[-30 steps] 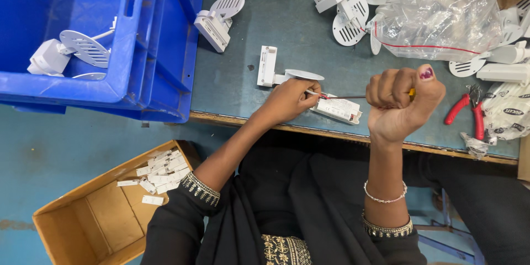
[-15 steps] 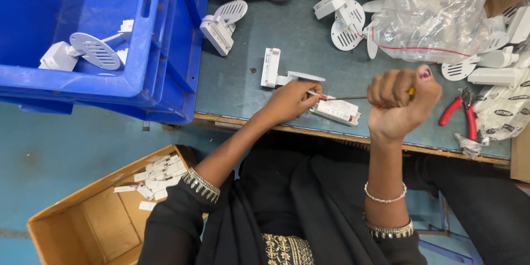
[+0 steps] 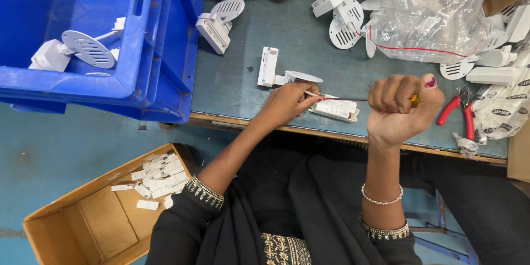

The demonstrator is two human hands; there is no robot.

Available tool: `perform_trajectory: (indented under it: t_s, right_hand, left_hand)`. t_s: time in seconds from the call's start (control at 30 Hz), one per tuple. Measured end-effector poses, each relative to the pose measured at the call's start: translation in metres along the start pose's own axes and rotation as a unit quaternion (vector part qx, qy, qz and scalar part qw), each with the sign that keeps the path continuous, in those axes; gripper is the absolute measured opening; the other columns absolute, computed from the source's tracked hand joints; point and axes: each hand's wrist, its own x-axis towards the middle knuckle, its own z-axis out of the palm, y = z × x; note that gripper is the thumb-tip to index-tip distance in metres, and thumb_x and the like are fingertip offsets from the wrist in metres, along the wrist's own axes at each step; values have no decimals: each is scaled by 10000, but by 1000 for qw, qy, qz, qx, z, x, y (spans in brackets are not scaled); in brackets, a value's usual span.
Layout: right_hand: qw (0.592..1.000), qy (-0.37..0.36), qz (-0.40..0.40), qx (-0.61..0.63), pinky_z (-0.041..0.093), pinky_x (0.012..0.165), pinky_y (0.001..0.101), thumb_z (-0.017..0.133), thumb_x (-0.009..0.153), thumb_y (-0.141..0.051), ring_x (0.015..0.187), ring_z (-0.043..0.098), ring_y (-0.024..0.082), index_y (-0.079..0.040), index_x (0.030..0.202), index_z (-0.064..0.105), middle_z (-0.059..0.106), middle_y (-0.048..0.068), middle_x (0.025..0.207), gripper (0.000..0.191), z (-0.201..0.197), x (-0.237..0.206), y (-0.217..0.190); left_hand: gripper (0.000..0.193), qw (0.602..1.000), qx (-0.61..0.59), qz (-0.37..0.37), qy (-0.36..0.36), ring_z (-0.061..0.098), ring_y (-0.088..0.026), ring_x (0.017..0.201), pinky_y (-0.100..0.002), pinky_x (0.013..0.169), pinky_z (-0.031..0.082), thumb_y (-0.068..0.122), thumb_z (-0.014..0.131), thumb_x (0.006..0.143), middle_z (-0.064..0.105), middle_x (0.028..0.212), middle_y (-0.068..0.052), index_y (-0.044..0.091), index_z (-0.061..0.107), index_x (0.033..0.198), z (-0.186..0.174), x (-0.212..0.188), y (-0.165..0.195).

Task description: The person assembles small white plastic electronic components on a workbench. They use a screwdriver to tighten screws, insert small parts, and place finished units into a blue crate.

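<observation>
My left hand pinches the thin metal shaft of a yellow-handled screwdriver, steadying its tip on the white rectangular plastic module lying near the edge of the grey-blue worktable; my right hand, fisted tight, grips the handle. Blue plastic crates stand left, red-handled pliers right.

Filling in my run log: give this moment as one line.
left hand: pinches screwdriver tip at white rectangular module | right hand: fist around screwdriver handle | red pliers: idle on table
</observation>
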Motion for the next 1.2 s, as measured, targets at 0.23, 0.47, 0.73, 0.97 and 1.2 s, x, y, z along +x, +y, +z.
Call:
perform_trajectory:
  t_s: [0.23, 0.47, 0.73, 0.97, 1.2]
  right_hand:
    - [1000, 1, 3, -1, 107, 443, 287, 380, 1125, -401, 436, 108, 104, -135, 604, 193, 193, -1, 505, 614, 1, 1, -2]
    - [1000, -8, 9, -4, 104, 441, 290, 379, 1123, -395, 438, 103, 103, -137, 607, 194, 196, 7, 505, 606, 2, 5, -1]
    - [1000, 1, 11, -4, 100, 429, 277, 383, 1134, -393, 429, 102, 98, -139, 622, 205, 192, 3, 509, 599, 5, 11, -3]
    - [999, -8, -25, -40, 112, 397, 264, 438, 1136, -317, 403, 132, 83, -122, 642, 217, 181, -5, 498, 575, 24, 17, -3]
    - [999, -20, -2, -25, 122, 405, 261, 425, 1151, -280, 420, 143, 80, -118, 671, 221, 184, -9, 517, 546, 26, 31, -1]
  left_hand:
    - [283, 999, 14, 22, 19, 673, -244, 625, -381, 591, 489, 377, 677, 932, 683, 655, -66, 117, 731, 1031, 3, -1, -2]
    - [295, 999, 24, 23, 11, 680, -260, 648, -396, 601, 490, 395, 653, 952, 687, 662, -68, 119, 717, 1034, 3, -1, -3]
    - [321, 999, 34, 35, 23, 700, -265, 702, -394, 626, 513, 419, 645, 954, 719, 750, -67, 118, 720, 1033, 6, 0, -5]
    - [197, 973, 54, 129, 185, 728, -276, 801, -372, 670, 570, 271, 721, 932, 728, 991, -53, 101, 709, 1032, 15, -16, 6]
    - [138, 960, 63, 164, 216, 736, -246, 766, -348, 633, 567, 146, 708, 957, 727, 1003, -24, 91, 695, 1082, 22, -23, 17]
